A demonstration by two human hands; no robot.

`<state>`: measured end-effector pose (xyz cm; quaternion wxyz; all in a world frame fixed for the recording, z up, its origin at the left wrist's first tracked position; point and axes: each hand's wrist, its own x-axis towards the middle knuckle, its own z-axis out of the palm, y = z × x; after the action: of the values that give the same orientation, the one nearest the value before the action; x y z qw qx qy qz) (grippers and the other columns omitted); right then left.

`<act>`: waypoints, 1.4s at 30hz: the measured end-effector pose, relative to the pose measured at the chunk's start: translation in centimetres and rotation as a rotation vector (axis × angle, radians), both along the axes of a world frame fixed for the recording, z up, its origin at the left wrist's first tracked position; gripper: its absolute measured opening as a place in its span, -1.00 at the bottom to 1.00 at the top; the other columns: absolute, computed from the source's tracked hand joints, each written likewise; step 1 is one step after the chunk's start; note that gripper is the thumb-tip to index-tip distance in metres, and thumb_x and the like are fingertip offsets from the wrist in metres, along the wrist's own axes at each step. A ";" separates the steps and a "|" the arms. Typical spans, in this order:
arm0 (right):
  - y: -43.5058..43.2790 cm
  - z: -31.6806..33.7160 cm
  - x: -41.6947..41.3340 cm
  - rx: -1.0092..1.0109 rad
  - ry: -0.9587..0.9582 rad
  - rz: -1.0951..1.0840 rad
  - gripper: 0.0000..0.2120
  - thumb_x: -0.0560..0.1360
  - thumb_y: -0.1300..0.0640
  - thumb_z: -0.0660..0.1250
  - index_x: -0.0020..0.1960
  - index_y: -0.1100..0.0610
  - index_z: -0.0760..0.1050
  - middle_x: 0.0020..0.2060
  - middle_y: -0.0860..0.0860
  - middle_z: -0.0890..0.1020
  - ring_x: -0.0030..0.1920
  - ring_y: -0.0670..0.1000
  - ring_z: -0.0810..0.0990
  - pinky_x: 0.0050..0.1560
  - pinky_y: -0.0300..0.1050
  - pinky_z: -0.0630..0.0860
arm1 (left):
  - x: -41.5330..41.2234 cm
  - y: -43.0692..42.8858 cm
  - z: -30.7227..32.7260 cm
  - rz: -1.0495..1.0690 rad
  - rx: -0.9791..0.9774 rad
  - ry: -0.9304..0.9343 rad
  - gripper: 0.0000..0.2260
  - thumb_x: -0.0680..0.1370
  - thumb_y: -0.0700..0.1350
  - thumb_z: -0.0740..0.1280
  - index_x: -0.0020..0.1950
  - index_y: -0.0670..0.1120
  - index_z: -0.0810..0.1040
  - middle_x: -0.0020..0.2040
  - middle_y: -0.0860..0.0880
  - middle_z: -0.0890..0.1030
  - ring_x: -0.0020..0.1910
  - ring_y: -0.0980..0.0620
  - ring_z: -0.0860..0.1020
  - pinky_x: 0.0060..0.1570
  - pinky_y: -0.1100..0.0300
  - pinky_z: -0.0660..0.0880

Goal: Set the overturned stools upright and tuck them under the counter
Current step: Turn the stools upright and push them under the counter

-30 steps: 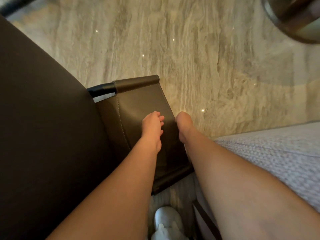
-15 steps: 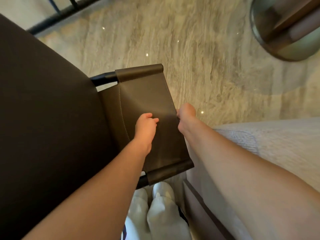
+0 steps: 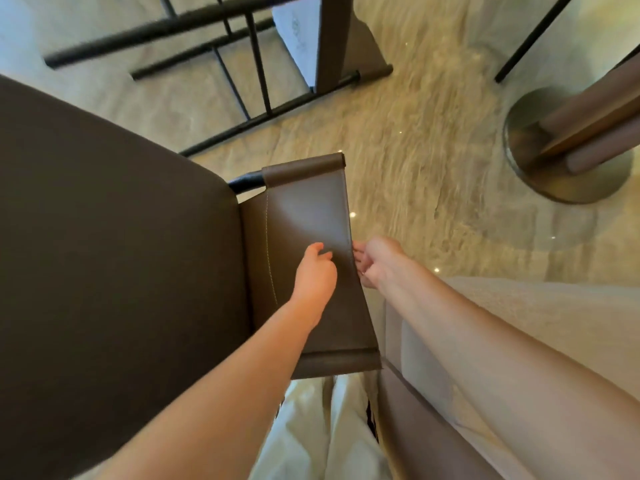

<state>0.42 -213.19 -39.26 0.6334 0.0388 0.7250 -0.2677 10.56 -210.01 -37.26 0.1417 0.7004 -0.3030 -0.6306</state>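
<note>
Overturned stool (image 3: pixel 334 36) came into view beyond the backrest (image 3: pixel 308 209)
Left hand (image 3: pixel 313 271) stayed on the backrest – grip unclear – right hand (image 3: pixel 379 263) had slackened, fingers (image 3: pixel 360 259) loose at its edge.

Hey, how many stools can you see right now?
2. The upright stool stands directly in front; the overturned stool lies on the floor beyond it. A thin black leg at top right may belong to a third.
</note>
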 end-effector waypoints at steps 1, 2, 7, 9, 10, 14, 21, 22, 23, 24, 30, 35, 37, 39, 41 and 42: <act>0.2 2.2 1.0 -0.013 -0.022 0.021 -0.55 0.10 0.41 -0.13 -0.21 0.26 0.44 0.16 0.21 0.59 -0.10 0.17 0.61 -0.52 -0.22 0.41 | 0.8 0.4 1.7 0.005 -0.006 -0.004 -0.54 0.63 -0.29 0.07 0.53 -0.05 0.22 0.45 0.00 0.38 0.40 0.01 0.33 0.13 0.26 0.21; 0.3 3.8 1.8 -0.015 -0.023 0.046 -0.55 0.07 0.37 -0.13 -0.21 0.26 0.45 0.02 0.19 0.63 -0.26 0.09 0.58 -0.47 -0.21 0.40 | 1.6 0.6 3.1 0.006 -0.013 -0.010 -0.55 0.62 -0.29 0.10 0.52 -0.07 0.23 0.44 -0.01 0.38 0.38 0.01 0.35 0.12 0.27 0.22; 0.9 12.9 6.9 -0.064 -0.042 0.184 -0.44 0.08 0.30 -0.07 -0.03 0.22 0.50 -0.47 0.20 0.57 -0.56 0.06 0.46 -0.29 -0.28 0.29 | 6.6 1.8 10.8 0.077 -0.086 -0.060 -0.56 0.59 -0.28 0.21 0.47 -0.11 0.32 0.42 -0.07 0.41 0.37 -0.02 0.37 0.16 0.25 0.27; 1.1 15.4 8.8 -0.093 -0.027 0.221 -0.28 0.10 0.32 -0.07 0.19 0.28 0.52 -0.08 0.43 0.61 -0.20 0.30 0.66 0.25 -0.08 0.48 | 7.8 2.4 13.1 0.067 -0.097 -0.068 -0.53 0.56 -0.30 0.24 0.48 -0.12 0.31 0.44 -0.08 0.39 0.41 -0.04 0.35 0.27 0.19 0.29; 1.2 16.7 9.8 -0.102 -0.010 0.257 -0.30 0.14 0.34 -0.07 0.20 0.33 0.53 -0.02 0.40 0.63 -0.03 0.37 0.63 0.43 0.06 0.31 | 8.5 2.7 14.2 0.063 -0.114 -0.078 -0.51 0.55 -0.30 0.26 0.48 -0.11 0.31 0.44 -0.08 0.38 0.42 -0.04 0.34 0.30 0.17 0.28; 1.2 21.1 14.0 -0.139 0.008 0.334 -0.56 0.41 0.42 -0.05 0.11 0.38 0.52 0.00 0.28 0.65 0.26 0.33 0.51 0.28 0.15 0.47 | 12.1 4.3 18.0 0.038 -0.223 -0.191 -0.47 0.50 -0.31 0.29 0.46 -0.06 0.34 0.38 -0.07 0.46 0.36 -0.04 0.41 0.21 0.20 0.34; 1.0 25.3 21.6 -0.236 -0.060 0.593 -0.81 0.49 0.32 0.38 0.09 0.34 0.52 -0.19 0.19 0.65 -0.23 0.08 0.67 -0.12 -0.04 0.63 | 19.9 5.2 24.0 0.003 -0.412 -0.376 -0.59 0.47 -0.27 0.36 0.29 -0.02 0.47 0.10 0.01 0.58 0.10 0.03 0.54 0.08 0.12 0.51; 0.9 25.8 22.6 -0.250 -0.063 0.600 -0.79 0.47 0.31 0.42 0.08 0.33 0.53 -0.17 0.20 0.67 -0.21 0.09 0.69 -0.15 -0.04 0.64 | 21.1 5.1 24.6 0.013 -0.413 -0.378 -0.59 0.47 -0.25 0.37 0.30 -0.02 0.47 0.11 0.00 0.58 0.11 0.03 0.54 0.08 0.14 0.50; 0.8 26.5 23.8 -0.263 -0.060 0.614 -0.80 0.46 0.31 0.43 0.06 0.33 0.54 -0.16 0.21 0.68 -0.20 0.10 0.70 -0.13 -0.02 0.65 | 22.5 5.2 25.2 0.027 -0.411 -0.375 -0.57 0.47 -0.24 0.39 0.31 -0.02 0.47 0.13 -0.01 0.59 0.14 0.03 0.54 0.09 0.15 0.49; 0.7 27.3 25.0 -0.272 -0.049 0.632 -0.83 0.46 0.30 0.43 0.03 0.32 0.54 -0.15 0.22 0.68 -0.19 0.11 0.70 -0.09 0.00 0.65 | 23.8 5.2 25.8 0.036 -0.406 -0.369 -0.56 0.47 -0.23 0.39 0.33 -0.02 0.46 0.16 -0.01 0.58 0.15 0.02 0.53 0.10 0.16 0.48; 0.9 31.9 31.7 -0.295 -0.017 0.715 -0.90 0.48 0.29 0.42 -0.11 0.25 0.49 -0.15 0.20 0.64 -0.16 0.12 0.68 0.01 0.03 0.64 | 30.8 5.4 29.1 0.019 -0.334 -0.363 -0.51 0.51 -0.11 0.39 0.42 0.00 0.38 0.23 -0.04 0.52 0.14 0.01 0.51 0.06 0.14 0.51; 0.7 34.6 37.5 -0.316 -0.008 0.785 -0.93 0.50 0.28 0.40 -0.06 0.27 0.53 -0.18 0.18 0.61 -0.13 0.10 0.65 0.00 -0.03 0.64 | 36.6 5.7 31.8 0.089 -0.314 -0.370 -0.54 0.50 -0.09 0.40 0.40 0.03 0.45 0.11 -0.03 0.59 -0.01 0.02 0.58 -0.04 0.09 0.59; 0.6 35.4 39.6 -0.336 -0.011 0.840 -0.90 0.52 0.28 0.37 0.01 0.29 0.55 -0.22 0.16 0.60 -0.17 0.07 0.64 -0.06 -0.09 0.63 | 38.8 5.8 32.7 0.101 -0.316 -0.370 -0.61 0.52 -0.09 0.38 0.36 0.03 0.49 -0.10 0.02 0.58 -0.20 0.11 0.53 -0.28 0.22 0.52; 0.3 36.3 41.5 -0.350 -0.039 0.886 -0.85 0.53 0.31 0.33 0.09 0.33 0.54 -0.20 0.16 0.59 -0.12 0.09 0.64 -0.03 -0.10 0.62 | 40.6 5.9 33.7 0.119 -0.317 -0.373 -0.65 0.54 -0.08 0.36 0.33 0.01 0.52 -0.21 0.06 0.51 -0.27 0.15 0.46 -0.34 0.30 0.41; 0.1 37.6 43.1 -0.353 -0.071 0.926 -0.82 0.55 0.34 0.30 0.15 0.35 0.52 -0.08 0.20 0.59 0.05 0.14 0.64 0.08 -0.10 0.59 | 42.0 6.0 34.2 0.150 -0.329 -0.392 -0.67 0.55 -0.08 0.34 0.32 0.01 0.55 -0.24 0.06 0.50 -0.27 0.13 0.46 -0.26 0.27 0.43; 0.0 38.1 43.8 -0.353 -0.083 0.945 -0.79 0.56 0.35 0.28 0.18 0.36 0.51 -0.01 0.23 0.58 0.12 0.16 0.62 0.14 -0.10 0.57 | 42.6 6.1 34.5 0.163 -0.339 -0.407 -0.69 0.55 -0.08 0.33 0.30 0.01 0.56 -0.24 0.04 0.52 -0.29 0.12 0.46 -0.25 0.24 0.43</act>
<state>44.19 -213.23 -1.20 0.7104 -0.3905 0.5815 -0.0684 53.12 -203.93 -2.75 0.2431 0.8010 -0.3692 -0.4037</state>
